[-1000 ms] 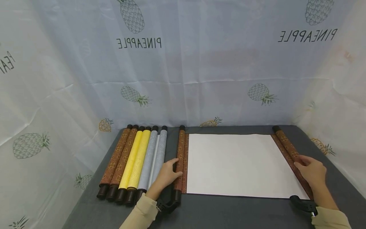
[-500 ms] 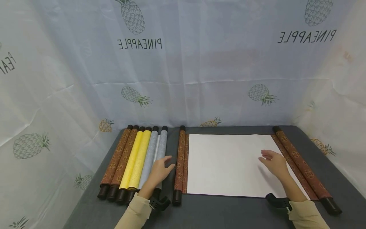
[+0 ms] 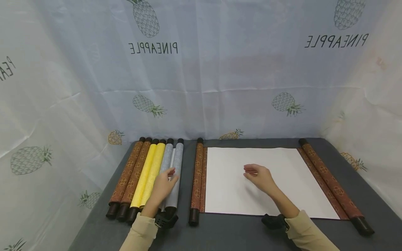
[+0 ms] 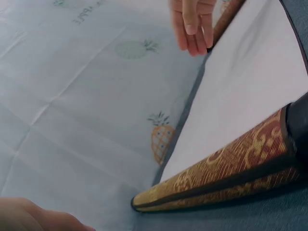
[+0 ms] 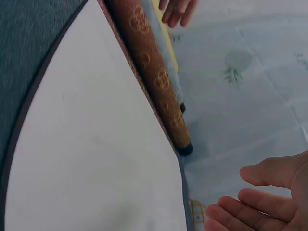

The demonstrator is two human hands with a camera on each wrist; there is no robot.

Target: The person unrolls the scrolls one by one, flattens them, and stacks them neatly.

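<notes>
An unrolled scroll lies flat on the grey table [image 3: 251, 233], its blank white sheet [image 3: 295, 174] stretched between a brown patterned left roller [image 3: 198, 174] and a matching right roller [image 3: 329, 183]. My right hand [image 3: 252, 171] is over the middle of the sheet, fingers relaxed and pointing left, holding nothing. My left hand [image 3: 168, 176] lies with straight fingers on the pale grey rolled scrolls [image 3: 176, 157], just left of the left roller. The left wrist view shows that roller [image 4: 221, 168] close up beside the sheet [image 4: 250, 96]. The right wrist view shows my right fingers [image 5: 260, 192] spread.
Several rolled scrolls lie side by side at the left: two brown [image 3: 127, 174], two yellow [image 3: 149, 167], two grey. Pineapple-print cloth [image 3: 201, 69] walls in the table at the back and on both sides. The table's front edge is near my sleeves.
Both hands have let go of the rollers and moved left. The right hand went from the right roller to the sheet's middle; the left went from the left roller onto the grey scrolls.
</notes>
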